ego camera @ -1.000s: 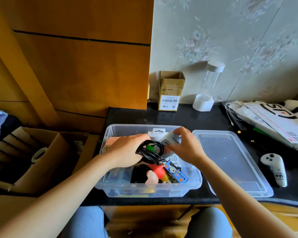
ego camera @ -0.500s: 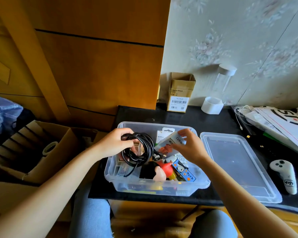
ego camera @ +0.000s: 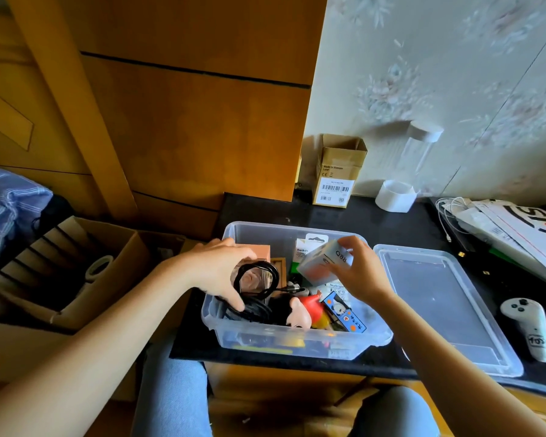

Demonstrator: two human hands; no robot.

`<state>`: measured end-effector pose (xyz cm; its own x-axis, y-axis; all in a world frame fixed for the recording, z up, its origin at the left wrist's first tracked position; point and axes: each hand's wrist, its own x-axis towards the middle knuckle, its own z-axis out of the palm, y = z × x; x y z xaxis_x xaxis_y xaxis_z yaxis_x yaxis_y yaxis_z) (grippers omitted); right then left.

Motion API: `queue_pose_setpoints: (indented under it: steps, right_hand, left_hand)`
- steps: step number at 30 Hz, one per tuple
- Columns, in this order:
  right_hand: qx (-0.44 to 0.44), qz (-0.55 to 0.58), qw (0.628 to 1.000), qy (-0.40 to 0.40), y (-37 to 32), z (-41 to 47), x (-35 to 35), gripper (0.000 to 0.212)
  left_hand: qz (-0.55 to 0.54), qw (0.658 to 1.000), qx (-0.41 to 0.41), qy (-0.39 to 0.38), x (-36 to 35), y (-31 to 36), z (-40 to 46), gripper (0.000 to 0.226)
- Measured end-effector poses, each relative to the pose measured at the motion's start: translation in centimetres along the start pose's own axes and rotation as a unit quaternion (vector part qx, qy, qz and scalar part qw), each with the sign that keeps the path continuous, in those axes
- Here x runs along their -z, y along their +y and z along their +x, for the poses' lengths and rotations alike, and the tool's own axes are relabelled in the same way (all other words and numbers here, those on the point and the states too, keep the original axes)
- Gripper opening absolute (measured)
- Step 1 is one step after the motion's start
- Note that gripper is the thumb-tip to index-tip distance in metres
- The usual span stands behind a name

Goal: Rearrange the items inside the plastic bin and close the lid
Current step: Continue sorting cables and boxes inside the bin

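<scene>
Black cable (ego camera: 259,288) under left hand (ego camera: 216,272)

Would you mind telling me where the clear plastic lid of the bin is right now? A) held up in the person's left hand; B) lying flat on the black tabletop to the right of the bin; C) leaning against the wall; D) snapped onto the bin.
B: the clear plastic lid lies flat on the black tabletop, right of the open clear plastic bin, with neither hand touching it.
</scene>
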<state>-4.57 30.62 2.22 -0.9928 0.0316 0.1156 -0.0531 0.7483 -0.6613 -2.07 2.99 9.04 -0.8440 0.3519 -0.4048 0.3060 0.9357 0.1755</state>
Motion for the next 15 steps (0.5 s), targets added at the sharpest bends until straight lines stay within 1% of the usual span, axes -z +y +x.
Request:
queue_pose_setpoints:
  steps: [1,2,4,5,6,7,8,10,12,14,15]
  right_hand:
    - [0.005,-0.003,1.0,0.002,0.0,0.0,0.0,0.044]
    - [0.01,-0.008,1.0,0.004,0.0,0.0,0.0,0.044]
    - [0.024,-0.029,0.999,0.014,-0.1,-0.2,0.1,0.044]
    - [0.034,-0.047,0.998,0.019,-0.1,-0.3,0.1,0.044]
    - [0.045,-0.064,0.997,0.023,0.0,-0.4,0.2,0.044]
    - [0.052,-0.08,0.995,0.025,0.0,-0.5,0.3,0.045]
    - [0.057,-0.096,0.993,0.025,0.1,-0.6,0.5,0.046]
    - [0.066,-0.132,0.989,0.022,0.4,-0.7,0.8,0.048]
    - [0.068,-0.153,0.986,0.022,0.9,-0.7,1.2,0.05]
    - [0.066,-0.155,0.985,0.022,1.4,-0.7,1.7,0.051]
    - [0.065,-0.152,0.986,0.021,1.6,-0.7,1.9,0.051]
  left_hand:
    - [-0.031,0.999,-0.009,-0.003,0.4,0.6,0.1,0.083]
    - [-0.053,0.998,-0.016,0.012,0.8,1.4,0.3,0.074]
    - [-0.083,0.995,-0.036,0.052,1.4,3.3,1.5,0.039]
    - [-0.098,0.993,-0.042,0.054,1.6,4.2,2.3,0.026]
    - [-0.1,0.993,-0.05,0.043,1.7,5.2,3.4,0.024]
    - [-0.073,0.995,-0.06,0.021,1.6,6.2,4.6,0.028]
    - [-0.028,0.997,-0.068,-0.011,1.4,7.1,5.8,0.03]
    - [0.084,0.99,-0.086,-0.074,0.5,8.6,8.1,0.024]
    - [0.146,0.977,-0.077,-0.137,-0.4,9.7,10.3,0.017]
    - [0.173,0.967,-0.057,-0.178,-1.4,10.3,12.1,0.016]
    - [0.157,0.969,-0.039,-0.184,-1.9,10.3,12.9,0.019]
